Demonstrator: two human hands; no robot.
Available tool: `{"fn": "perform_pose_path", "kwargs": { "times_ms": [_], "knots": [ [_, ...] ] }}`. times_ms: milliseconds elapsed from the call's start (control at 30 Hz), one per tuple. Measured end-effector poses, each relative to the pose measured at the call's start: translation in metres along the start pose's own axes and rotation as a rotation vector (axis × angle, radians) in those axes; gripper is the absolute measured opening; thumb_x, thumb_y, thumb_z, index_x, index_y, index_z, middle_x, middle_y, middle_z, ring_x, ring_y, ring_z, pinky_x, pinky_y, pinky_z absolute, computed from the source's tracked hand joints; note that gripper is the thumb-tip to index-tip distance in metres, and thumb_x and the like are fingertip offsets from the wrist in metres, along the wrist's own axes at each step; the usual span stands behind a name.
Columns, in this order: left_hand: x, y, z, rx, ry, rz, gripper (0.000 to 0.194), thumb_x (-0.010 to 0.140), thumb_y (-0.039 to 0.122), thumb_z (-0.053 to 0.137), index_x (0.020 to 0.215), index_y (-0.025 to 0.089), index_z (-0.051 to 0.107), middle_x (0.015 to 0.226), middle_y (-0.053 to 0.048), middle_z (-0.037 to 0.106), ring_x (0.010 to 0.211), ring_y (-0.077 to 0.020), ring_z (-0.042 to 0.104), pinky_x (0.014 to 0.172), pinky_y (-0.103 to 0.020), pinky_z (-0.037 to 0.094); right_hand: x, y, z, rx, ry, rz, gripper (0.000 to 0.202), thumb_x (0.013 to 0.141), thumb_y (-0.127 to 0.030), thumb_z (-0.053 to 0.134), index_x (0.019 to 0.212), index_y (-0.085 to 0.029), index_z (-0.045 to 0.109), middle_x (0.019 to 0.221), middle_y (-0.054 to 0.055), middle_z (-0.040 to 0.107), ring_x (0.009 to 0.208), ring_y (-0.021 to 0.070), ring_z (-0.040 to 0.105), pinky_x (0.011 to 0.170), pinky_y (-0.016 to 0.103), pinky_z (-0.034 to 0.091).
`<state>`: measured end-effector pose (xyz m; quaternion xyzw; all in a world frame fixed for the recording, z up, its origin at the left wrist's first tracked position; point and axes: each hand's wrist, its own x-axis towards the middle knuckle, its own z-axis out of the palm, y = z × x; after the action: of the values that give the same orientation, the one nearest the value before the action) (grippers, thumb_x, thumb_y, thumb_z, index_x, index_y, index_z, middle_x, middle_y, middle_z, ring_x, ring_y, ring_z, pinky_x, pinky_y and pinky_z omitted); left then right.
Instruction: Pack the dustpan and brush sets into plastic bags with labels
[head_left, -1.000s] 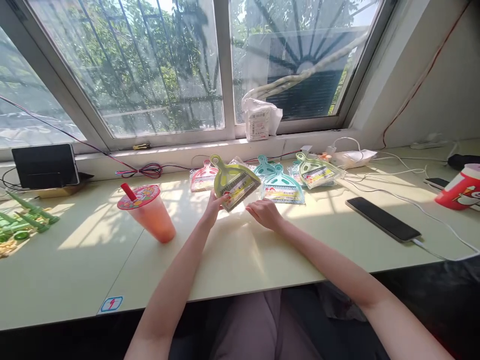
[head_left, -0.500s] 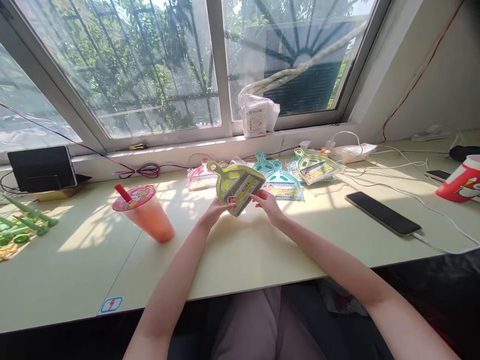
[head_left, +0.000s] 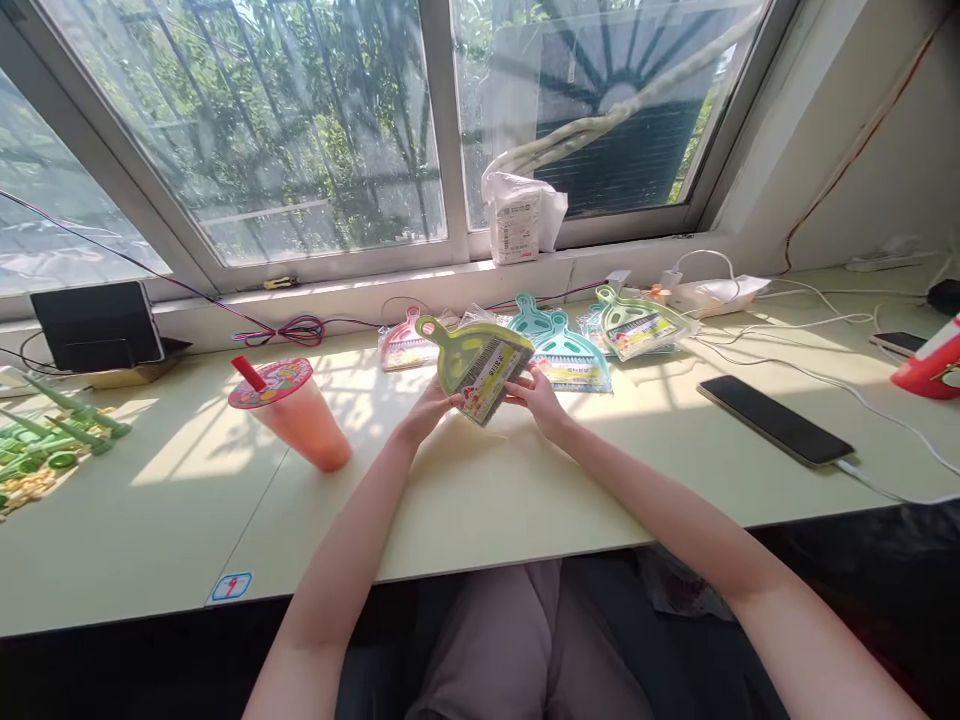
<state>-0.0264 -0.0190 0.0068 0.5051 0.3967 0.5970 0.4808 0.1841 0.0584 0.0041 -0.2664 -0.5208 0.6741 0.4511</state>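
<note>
A small yellow-green dustpan set [head_left: 474,362], with a dark bristle strip and a printed label, is held tilted above the table between both hands. My left hand [head_left: 427,410] grips its lower left edge, thumb on the front. At its right edge, my right hand [head_left: 541,402] pinches the set with fingers bent. Behind lie more packaged sets: a pink dustpan [head_left: 409,342] at the left, teal dustpans [head_left: 568,352] in the middle, and another green dustpan [head_left: 637,322] to the right.
A pink drink cup [head_left: 313,425] with a red straw stands left of my arms. To the right lies a black phone [head_left: 774,420] on a white cable. A tablet [head_left: 97,325], a coiled wire [head_left: 296,330], a tissue pack [head_left: 519,225] and a red cup [head_left: 930,365] are farther off.
The view has shifted slightly. The dustpan set stays between both hands, its label turned a little more toward me, and my right fingers have shifted slightly along its edge.
</note>
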Motion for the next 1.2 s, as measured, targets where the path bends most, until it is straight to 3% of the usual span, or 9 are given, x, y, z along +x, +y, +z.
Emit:
{"fn": "perform_pose_path", "kwargs": {
  "times_ms": [267,333,400,533,667,833,967,1100,1200],
  "knots": [
    [0.005,-0.005,-0.003,0.038,0.162,-0.024,0.084,0.054,0.063,0.088,0.121,0.019,0.064,0.122,-0.014,0.07,0.121,-0.0345,0.061,0.099,-0.047,0.051,0.0,-0.004,0.004,0.012,0.021,0.062,0.043,0.078,-0.028,0.081,0.109,-0.021,0.051,0.094,0.004,0.076,0.076,0.018,0.074,0.081,0.039,0.064],
    [0.007,-0.007,-0.003,0.036,0.155,-0.039,0.081,0.06,0.068,0.082,0.12,0.017,0.065,0.122,-0.015,0.07,0.12,-0.0336,0.062,0.099,-0.047,0.052,0.003,-0.004,0.004,0.036,0.067,0.081,0.045,0.075,-0.022,0.084,0.106,-0.02,0.051,0.09,0.004,0.075,0.077,0.0183,0.073,0.079,0.038,0.065],
    [0.012,-0.008,-0.006,0.001,0.262,-0.082,0.072,0.07,0.074,0.071,0.112,0.015,0.068,0.114,-0.015,0.072,0.115,-0.0314,0.065,0.096,-0.045,0.056,0.007,-0.005,0.002,0.046,0.065,0.097,0.046,0.073,-0.019,0.087,0.102,-0.019,0.051,0.088,0.003,0.075,0.075,0.018,0.073,0.077,0.038,0.065],
    [0.026,-0.009,-0.016,-0.059,0.546,-0.039,0.035,0.091,0.05,0.062,0.103,0.017,0.066,0.103,-0.008,0.075,0.112,-0.022,0.066,0.096,-0.036,0.057,0.015,-0.006,0.001,0.019,0.039,0.077,0.051,0.068,-0.02,0.091,0.098,-0.02,0.05,0.079,-0.001,0.072,0.068,0.0163,0.071,0.073,0.038,0.066],
    [0.03,-0.008,-0.023,-0.021,0.676,0.039,0.024,0.095,0.04,0.057,0.094,0.017,0.063,0.105,-0.005,0.074,0.113,-0.0196,0.065,0.098,-0.034,0.054,0.015,-0.004,0.006,0.002,-0.009,0.065,0.053,0.065,-0.023,0.093,0.096,-0.02,0.05,0.077,-0.001,0.071,0.07,0.0172,0.072,0.072,0.038,0.067],
    [0.024,0.007,-0.033,0.26,0.678,0.181,0.061,0.085,0.07,0.055,0.118,0.018,0.059,0.128,-0.01,0.068,0.12,-0.0249,0.062,0.106,-0.046,0.046,0.015,-0.01,-0.001,-0.034,-0.016,0.057,0.051,0.066,-0.022,0.092,0.1,-0.019,0.054,0.077,0.0,0.073,0.07,0.0176,0.072,0.068,0.036,0.066],
    [0.013,0.031,-0.046,0.579,0.621,0.377,0.08,0.073,0.079,0.063,0.13,0.022,0.059,0.13,-0.007,0.068,0.121,-0.0259,0.062,0.113,-0.046,0.04,0.018,-0.016,-0.011,-0.135,-0.174,0.104,0.055,0.063,-0.021,0.093,0.107,-0.017,0.061,0.073,0.001,0.074,0.069,0.019,0.072,0.06,0.029,0.063],
    [0.004,0.037,-0.052,0.635,0.397,-0.034,0.058,0.054,0.066,0.084,0.095,0.026,0.074,0.096,-0.001,0.077,0.106,-0.0313,0.068,0.098,-0.045,0.053,0.016,-0.015,-0.009,-0.157,-0.29,0.118,0.058,0.063,-0.023,0.093,0.113,-0.015,0.065,0.074,0.002,0.076,0.068,0.0184,0.072,0.054,0.024,0.06],
    [0.003,0.031,-0.052,0.565,0.378,-0.194,0.056,0.046,0.063,0.088,0.084,0.024,0.075,0.078,-0.002,0.075,0.089,-0.0307,0.07,0.08,-0.04,0.058,0.015,-0.016,-0.007,-0.157,-0.288,0.111,0.057,0.065,-0.02,0.092,0.115,-0.014,0.065,0.075,0.002,0.076,0.069,0.0179,0.072,0.054,0.024,0.06]
  ]
}}
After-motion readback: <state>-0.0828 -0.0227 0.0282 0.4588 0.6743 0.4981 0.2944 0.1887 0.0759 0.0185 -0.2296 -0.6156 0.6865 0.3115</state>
